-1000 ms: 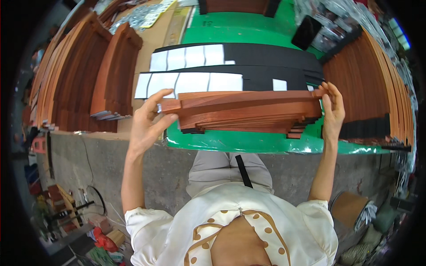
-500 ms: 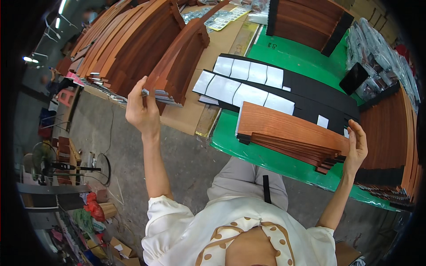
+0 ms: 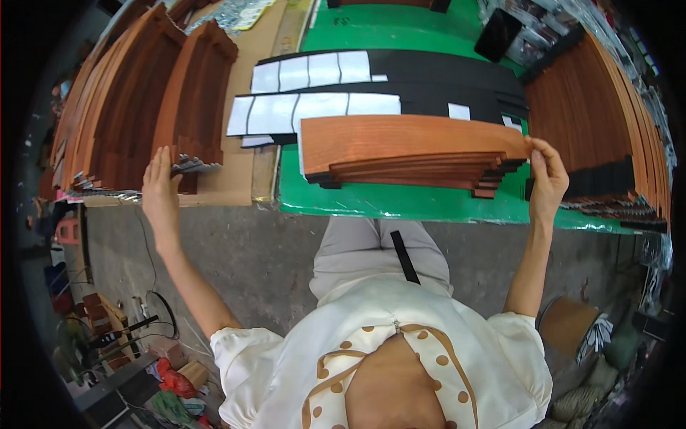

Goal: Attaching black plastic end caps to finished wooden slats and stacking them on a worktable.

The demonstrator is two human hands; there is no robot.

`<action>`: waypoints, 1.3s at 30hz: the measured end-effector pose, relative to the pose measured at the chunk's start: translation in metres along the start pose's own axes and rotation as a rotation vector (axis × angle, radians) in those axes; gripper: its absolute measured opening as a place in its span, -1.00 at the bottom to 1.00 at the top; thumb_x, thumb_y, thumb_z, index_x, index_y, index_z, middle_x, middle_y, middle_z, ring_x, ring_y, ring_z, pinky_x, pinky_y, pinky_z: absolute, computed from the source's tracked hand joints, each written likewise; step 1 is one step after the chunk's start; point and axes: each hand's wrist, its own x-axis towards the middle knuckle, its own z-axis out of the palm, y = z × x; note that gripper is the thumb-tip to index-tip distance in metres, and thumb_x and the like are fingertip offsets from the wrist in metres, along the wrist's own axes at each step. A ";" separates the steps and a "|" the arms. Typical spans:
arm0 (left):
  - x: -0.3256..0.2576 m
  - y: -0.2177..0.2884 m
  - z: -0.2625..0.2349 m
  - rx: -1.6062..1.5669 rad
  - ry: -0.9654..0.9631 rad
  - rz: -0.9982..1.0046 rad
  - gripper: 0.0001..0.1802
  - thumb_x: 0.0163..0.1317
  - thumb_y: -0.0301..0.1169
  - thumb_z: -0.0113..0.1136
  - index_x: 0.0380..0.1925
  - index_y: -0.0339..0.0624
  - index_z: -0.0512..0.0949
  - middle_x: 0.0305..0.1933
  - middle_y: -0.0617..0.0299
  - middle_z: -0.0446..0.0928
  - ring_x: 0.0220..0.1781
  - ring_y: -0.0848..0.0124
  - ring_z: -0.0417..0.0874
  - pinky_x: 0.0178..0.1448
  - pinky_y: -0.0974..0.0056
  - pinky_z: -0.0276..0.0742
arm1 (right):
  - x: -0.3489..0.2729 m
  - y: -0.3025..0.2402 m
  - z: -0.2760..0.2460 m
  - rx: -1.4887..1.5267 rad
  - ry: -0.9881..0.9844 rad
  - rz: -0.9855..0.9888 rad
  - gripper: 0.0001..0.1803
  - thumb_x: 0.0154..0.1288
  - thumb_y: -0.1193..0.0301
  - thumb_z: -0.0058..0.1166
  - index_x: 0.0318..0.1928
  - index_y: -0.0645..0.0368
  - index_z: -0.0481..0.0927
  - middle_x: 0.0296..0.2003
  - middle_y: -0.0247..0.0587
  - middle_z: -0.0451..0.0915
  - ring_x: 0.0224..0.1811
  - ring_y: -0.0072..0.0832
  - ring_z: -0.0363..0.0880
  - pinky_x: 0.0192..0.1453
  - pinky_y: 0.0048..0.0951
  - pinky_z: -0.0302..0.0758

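Observation:
A small stack of reddish-brown wooden boards [image 3: 196, 100] stands on the cardboard at the left. My left hand [image 3: 161, 200] rests at its near end, fingers stretched out along the side and thumb apart. At the middle right, another stack lies on the green tabletop, with a lighter orange-brown wooden board [image 3: 407, 136] on top. My right hand [image 3: 548, 179] pinches the right end of that top board between thumb and fingers. Behind it lie black strips [image 3: 429, 75] bearing white rectangular patches [image 3: 325, 106].
A larger row of boards [image 3: 118, 107] stands at the far left. More boards with black ends [image 3: 586, 114] stand at the right. A dark phone-like slab [image 3: 498, 34] leans by plastic-wrapped parts. The green table's [image 3: 343, 204] front edge runs before my legs.
The board my left hand held slanting up now sits with the left stack, and that hand's fingers have straightened. My right hand has closed on the top board's end. The view has turned.

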 end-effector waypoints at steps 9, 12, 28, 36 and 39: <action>0.011 0.151 0.000 -1.396 -0.453 -0.436 -0.40 0.38 -0.08 -0.10 0.28 -0.23 0.20 0.27 -0.08 0.29 0.33 0.08 0.30 0.31 0.04 0.28 | 0.008 0.044 -0.011 0.102 -0.147 0.700 -0.11 0.25 -0.23 -0.20 0.35 0.17 0.08 0.35 0.00 0.06 0.42 -0.15 -0.09 0.36 0.16 -0.14; 0.024 0.188 0.026 -1.688 -0.884 -0.802 -0.03 0.22 0.36 -0.33 0.31 -0.31 0.10 0.32 -0.16 0.18 0.31 -0.05 0.29 0.23 -0.10 0.34 | 0.020 0.055 -0.023 0.221 -0.316 0.864 0.06 0.17 -0.39 -0.34 0.42 0.13 -0.18 0.41 0.08 -0.17 0.46 -0.01 -0.32 0.34 0.36 -0.34; 0.042 0.203 0.038 -1.588 -1.012 -0.895 0.01 0.14 0.45 -0.41 0.35 -0.15 0.02 0.35 -0.11 0.12 0.39 0.08 0.18 0.38 -0.04 0.16 | 0.024 0.054 -0.030 0.404 -0.532 1.010 0.06 0.16 -0.45 -0.56 0.43 0.05 -0.24 0.41 0.13 -0.16 0.45 0.05 -0.23 0.28 0.50 -0.28; 0.055 0.196 0.050 -1.709 -1.192 -1.076 -0.07 0.22 0.36 -0.39 0.31 -0.20 0.10 0.30 -0.10 0.21 0.34 0.17 0.28 0.33 0.14 0.32 | 0.058 0.049 -0.028 0.350 -0.552 1.277 0.09 0.13 -0.46 -0.46 0.43 0.09 -0.20 0.40 0.21 -0.27 0.43 0.21 -0.37 0.22 0.55 -0.42; 0.061 0.213 0.044 -1.555 -1.085 -1.128 -0.17 0.26 0.30 -0.36 0.24 -0.17 0.19 0.14 -0.11 0.36 0.14 0.16 0.50 0.18 0.13 0.48 | 0.063 0.041 -0.019 0.262 -0.522 1.304 -0.02 0.24 -0.36 -0.46 0.42 0.12 -0.15 0.39 0.22 -0.20 0.44 0.17 -0.32 0.22 0.56 -0.33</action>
